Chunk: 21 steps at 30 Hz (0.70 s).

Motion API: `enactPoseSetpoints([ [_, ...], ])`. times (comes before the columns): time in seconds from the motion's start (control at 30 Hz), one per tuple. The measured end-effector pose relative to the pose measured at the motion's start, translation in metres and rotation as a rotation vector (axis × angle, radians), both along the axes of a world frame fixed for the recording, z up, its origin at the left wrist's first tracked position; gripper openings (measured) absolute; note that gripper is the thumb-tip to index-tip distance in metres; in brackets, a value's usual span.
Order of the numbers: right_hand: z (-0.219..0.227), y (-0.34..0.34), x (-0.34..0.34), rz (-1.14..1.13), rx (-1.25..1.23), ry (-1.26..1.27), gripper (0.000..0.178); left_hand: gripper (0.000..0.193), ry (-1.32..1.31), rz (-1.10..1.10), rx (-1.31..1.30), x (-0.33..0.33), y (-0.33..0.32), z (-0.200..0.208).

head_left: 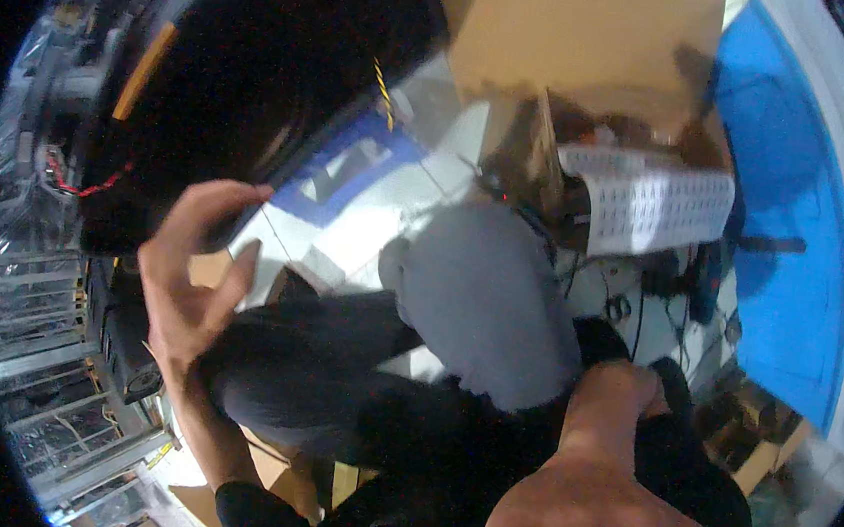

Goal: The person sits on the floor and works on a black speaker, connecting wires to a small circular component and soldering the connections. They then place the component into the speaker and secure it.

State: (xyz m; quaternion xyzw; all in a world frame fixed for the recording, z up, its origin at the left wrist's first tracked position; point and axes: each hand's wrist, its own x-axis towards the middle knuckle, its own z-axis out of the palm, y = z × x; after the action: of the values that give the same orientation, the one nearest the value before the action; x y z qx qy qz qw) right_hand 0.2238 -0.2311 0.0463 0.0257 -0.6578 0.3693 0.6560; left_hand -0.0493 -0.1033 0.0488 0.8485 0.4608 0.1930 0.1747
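My left hand is raised at the left, its thumb and forefinger curved well apart with nothing visible between them. Its forefinger tip is by the lower edge of a large black panel or casing; whether they touch, I cannot tell. My right hand looms large and blurred at the lower edge, the back of it uppermost. Its fingers are cut off by the frame. Between the two hands rises a grey cloth-covered rounded shape, apparently a knee, beside a dark trouser leg.
An open cardboard box with a printed white sheet stands ahead, beside a blue panel. Dark cables lie on the tiled floor. A blue-bordered sheet lies near the black panel. Metal racks line the left.
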Motion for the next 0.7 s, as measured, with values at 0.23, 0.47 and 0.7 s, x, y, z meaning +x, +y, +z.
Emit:
enactPoseSetpoints([
  [0.23,-0.029,-0.001,0.015,-0.108,-0.133,-0.218,0.044,0.032,0.074,0.01,-0.09,0.001,-0.002,-0.01],
  [0.47,-0.142,-0.018,0.031,-0.667,-0.899,-0.244,0.036,0.031,0.094,0.015,-0.076,-0.003,0.0,-0.014],
  [0.7,-0.318,-0.001,0.059,-0.98,-1.13,-1.114,0.015,0.03,0.121,-0.032,-0.095,-0.008,-0.002,-0.017],
])
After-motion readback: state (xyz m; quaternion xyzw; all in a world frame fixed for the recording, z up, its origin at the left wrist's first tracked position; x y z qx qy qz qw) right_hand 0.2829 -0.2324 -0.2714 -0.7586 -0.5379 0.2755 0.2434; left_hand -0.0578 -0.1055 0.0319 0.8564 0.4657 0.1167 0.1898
